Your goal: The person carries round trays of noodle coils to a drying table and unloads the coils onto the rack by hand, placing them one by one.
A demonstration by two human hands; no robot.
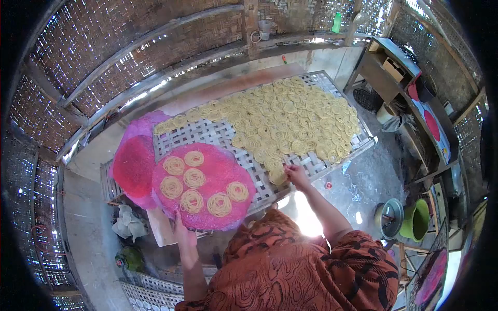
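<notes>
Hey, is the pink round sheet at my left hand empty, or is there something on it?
Not empty: seven yellow coils lie on the pink round sheet, with bare pink showing between them.

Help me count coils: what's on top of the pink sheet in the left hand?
Seven yellowish coils lie on the pink sheet. What their strands cover cannot be seen.

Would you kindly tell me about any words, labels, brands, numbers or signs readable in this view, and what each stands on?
None can be read.
Bright green bottle near the top: too small and blurred to tell whether it bears a label.
Small red round item on the right: any marking is too small to read.
Round pink tray with coiled yellow strands: no lettering shows.
</notes>
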